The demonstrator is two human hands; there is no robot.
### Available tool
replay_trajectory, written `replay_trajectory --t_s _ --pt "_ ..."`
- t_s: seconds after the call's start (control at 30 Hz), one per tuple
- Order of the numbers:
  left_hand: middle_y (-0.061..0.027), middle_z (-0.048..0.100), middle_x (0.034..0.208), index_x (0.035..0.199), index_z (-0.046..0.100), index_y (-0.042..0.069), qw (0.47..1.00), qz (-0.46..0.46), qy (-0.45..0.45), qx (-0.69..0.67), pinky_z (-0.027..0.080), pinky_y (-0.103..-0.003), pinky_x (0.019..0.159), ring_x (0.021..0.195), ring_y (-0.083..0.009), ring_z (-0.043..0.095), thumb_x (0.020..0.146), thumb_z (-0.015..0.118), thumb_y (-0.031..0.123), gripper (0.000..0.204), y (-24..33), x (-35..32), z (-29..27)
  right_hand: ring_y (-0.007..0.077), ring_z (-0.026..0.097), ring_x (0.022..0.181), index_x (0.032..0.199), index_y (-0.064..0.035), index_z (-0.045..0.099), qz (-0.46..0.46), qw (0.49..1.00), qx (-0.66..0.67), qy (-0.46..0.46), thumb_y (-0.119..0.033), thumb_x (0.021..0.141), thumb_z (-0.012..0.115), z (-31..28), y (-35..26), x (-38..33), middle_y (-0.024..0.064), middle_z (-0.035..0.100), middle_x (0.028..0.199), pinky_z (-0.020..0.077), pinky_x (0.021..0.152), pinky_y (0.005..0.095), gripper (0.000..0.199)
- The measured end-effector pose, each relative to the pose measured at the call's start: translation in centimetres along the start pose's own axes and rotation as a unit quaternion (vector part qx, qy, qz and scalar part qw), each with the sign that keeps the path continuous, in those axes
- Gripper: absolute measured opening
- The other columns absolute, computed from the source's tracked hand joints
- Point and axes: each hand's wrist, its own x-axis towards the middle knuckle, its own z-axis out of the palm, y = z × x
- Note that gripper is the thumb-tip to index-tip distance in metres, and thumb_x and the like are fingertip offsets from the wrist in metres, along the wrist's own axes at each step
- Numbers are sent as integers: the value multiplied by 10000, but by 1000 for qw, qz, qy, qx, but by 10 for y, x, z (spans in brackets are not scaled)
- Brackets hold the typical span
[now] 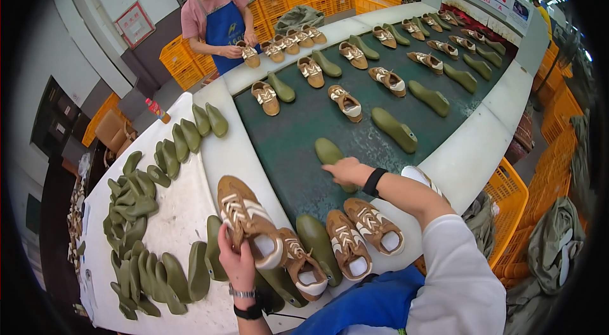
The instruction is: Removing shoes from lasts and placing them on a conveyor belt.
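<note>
My left hand [236, 259] grips a tan shoe upper with white laces [244, 214], lifted above the white table edge. My right hand [346, 171] reaches over the dark green conveyor belt [298, 138] and rests on an olive green shoe last [328, 152]. Below it, three more tan uppers [349, 243] and a green last [315, 240] lie at the near end of the belt.
Many green lasts [136, 208] are heaped on the white table [184, 195] at left. Pairs of uppers and lasts [380, 97] run along the belt. A person in a blue apron [219, 21] works at the far end. Orange crates [507, 199] stand at right.
</note>
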Motion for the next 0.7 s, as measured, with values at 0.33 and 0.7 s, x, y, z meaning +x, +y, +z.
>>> replay_trajectory --t_s 0.33,0.7 --pt "-206 620 1000 1356 257 56 985 -62 -157 18 503 -377 661 796 -308 642 822 590 159 638 -17 82 71 303 614 836 1077 -145 570 -241 952 128 137 -291 742 652 -39 -126 -30 119 609 943 505 684 411 375" --pt "-246 520 1162 1252 431 -7 947 24 -142 289 424 -405 908 1066 -393 510 767 651 164 559 -104 10 -19 289 534 1068 1158 -114 526 48 983 129 124 -13 756 555 21 -11 148 158 523 1140 449 887 383 415"
